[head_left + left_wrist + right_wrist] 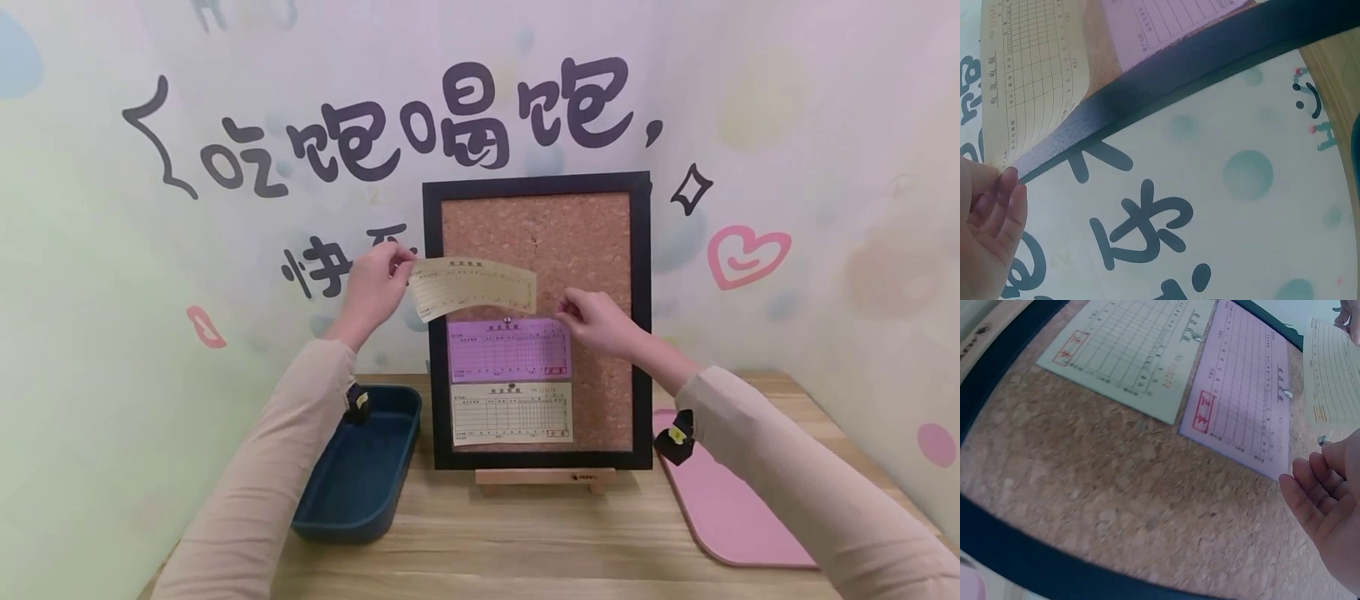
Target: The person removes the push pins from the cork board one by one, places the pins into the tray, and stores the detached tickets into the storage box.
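My left hand (380,282) pinches the left end of a yellow receipt slip (476,286), which bows in front of the corkboard (600,250). In the left wrist view, the slip (1035,69) hangs over the board's black frame. My right hand (600,321) is just right of the slip, apart from it. A small shiny pushpin (1323,441) shows at its pinched thumb and finger in the right wrist view. Below, a purple slip (510,354) and a pale green slip (510,417) are each pinned at the top edge.
The black-framed board leans on a small wooden easel (540,477). A dark blue tray (352,483) stands to the left on the wooden table (525,550), a pink tray (735,517) to the right. Behind is a wall (315,67) with painted lettering.
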